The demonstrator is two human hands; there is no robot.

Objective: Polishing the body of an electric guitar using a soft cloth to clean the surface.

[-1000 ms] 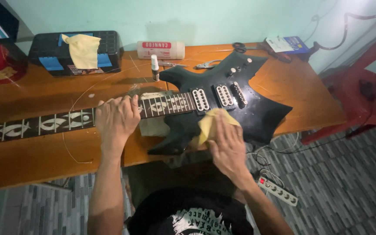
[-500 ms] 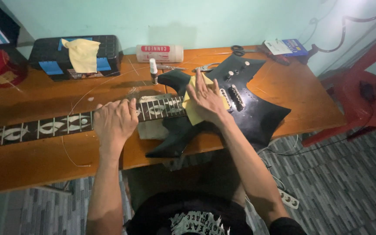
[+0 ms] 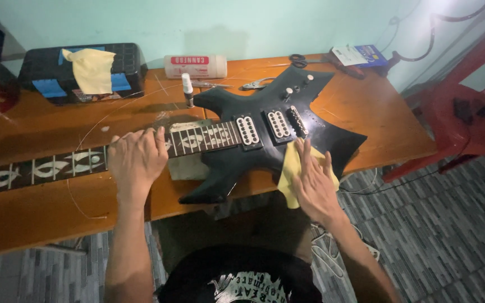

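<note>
Guitar body (image 3: 265,148): smooth, glossy black lacquer that catches the light, with bright metal pickups (image 3: 263,127) and knobs; the dark fretboard (image 3: 79,163) is crossed by metal frets and set with pale, pearly inlays. Soft matt yellow cloth (image 3: 291,174), pressed flat under the right hand (image 3: 314,182), and a second, similar yellow cloth (image 3: 92,68) draped over a matt black plastic case (image 3: 82,70) with blue latches. Table (image 3: 366,112): smooth orange-brown wood with a dull sheen and faint scratches, bearing a white plastic tube (image 3: 195,66) and metal scissors (image 3: 304,59).
</note>
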